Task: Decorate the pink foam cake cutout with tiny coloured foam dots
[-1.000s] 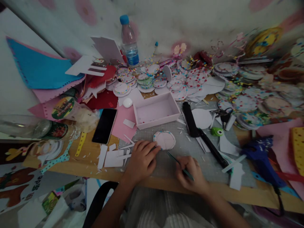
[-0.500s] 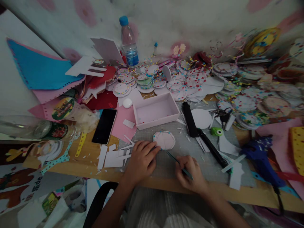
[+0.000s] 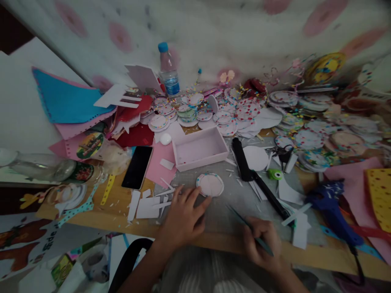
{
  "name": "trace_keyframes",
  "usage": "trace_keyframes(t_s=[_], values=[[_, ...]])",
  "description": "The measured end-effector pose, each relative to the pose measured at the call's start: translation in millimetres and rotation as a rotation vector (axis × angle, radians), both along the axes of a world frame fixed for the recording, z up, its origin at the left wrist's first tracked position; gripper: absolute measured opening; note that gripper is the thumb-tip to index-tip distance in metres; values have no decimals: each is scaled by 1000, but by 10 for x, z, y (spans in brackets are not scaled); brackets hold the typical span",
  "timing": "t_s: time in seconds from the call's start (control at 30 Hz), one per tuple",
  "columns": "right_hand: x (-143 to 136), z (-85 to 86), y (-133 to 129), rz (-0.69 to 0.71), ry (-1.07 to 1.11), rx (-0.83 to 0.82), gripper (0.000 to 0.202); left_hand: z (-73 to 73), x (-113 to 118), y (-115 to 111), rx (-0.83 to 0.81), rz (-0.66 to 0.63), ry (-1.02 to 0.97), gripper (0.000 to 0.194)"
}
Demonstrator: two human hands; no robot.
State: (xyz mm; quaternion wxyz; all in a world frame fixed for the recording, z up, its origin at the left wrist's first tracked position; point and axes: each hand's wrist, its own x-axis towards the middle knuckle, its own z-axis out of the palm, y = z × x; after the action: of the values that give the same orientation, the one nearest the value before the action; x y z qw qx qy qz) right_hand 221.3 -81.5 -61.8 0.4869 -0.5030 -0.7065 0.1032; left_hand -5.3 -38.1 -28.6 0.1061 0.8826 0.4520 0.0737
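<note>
A round pale paper disc (image 3: 210, 185) with a ring of small coloured dots lies on the grey cutting mat (image 3: 214, 215). My left hand (image 3: 185, 213) rests flat at its left, fingers spread, with fingertips at the disc's lower-left edge. Low on the right, my right hand (image 3: 263, 240) is closed around slim dark-green tweezers (image 3: 240, 217). Their thin tip points up and left toward the disc, apart from it. Whether the tip carries anything is too small to tell. Just behind the disc stands an open pale pink box (image 3: 200, 150).
A black long-handled tool (image 3: 244, 162) and a blue glue gun (image 3: 330, 203) lie to the right. Leftward are a phone (image 3: 137, 167) and paper scraps (image 3: 148, 207). Stacks of decorated discs (image 3: 226, 118) and a water bottle (image 3: 169, 75) line the back.
My right hand has drawn back down and right with the tweezers, so their tip has left the disc's edge. My left hand's fingers have spread slightly. The camera view has shifted.
</note>
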Motion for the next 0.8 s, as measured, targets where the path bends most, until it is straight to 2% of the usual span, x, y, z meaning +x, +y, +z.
trace_keyframes(t_s=[0.13,0.33,0.43,0.6,0.8], values=[[32,-13,-22,-93,54,-19,22,35,48,-19,-9,16,37,51],[20,-18,21,-101,150,-27,21,38,63,-68,2,34,-23,51],[37,-58,23,-92,222,-48,20,16,3,-117,42,68,-138,43],[35,-164,27,-80,363,-105,13,48,-150,-170,163,199,-271,22],[-1,-178,51,-12,465,-168,7,147,-255,5,299,267,-312,20]])
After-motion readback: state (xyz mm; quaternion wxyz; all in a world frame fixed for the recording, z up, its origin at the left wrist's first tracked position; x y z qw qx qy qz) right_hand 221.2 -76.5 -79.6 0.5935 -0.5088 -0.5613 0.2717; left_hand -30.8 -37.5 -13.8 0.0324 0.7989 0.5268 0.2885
